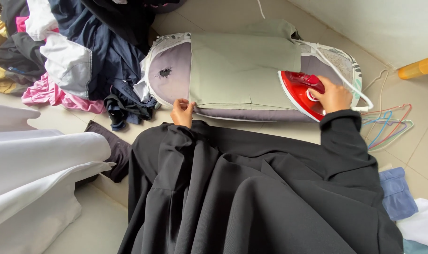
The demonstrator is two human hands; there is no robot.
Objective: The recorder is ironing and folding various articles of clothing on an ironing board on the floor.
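Note:
A pale green garment lies flat across a low ironing board with a grey cover that has a burnt hole. My right hand grips the handle of a red and white iron, which rests on the garment's right end. My left hand pinches the garment's near left corner at the board's edge. Both arms are in loose black sleeves, and black cloth covers my lap below the board.
A heap of dark blue, white, pink and black clothes lies at the upper left. White cloth spreads at the left. Coloured wire hangers lie right of the board, folded blue cloth below them, and a yellow tube by the wall.

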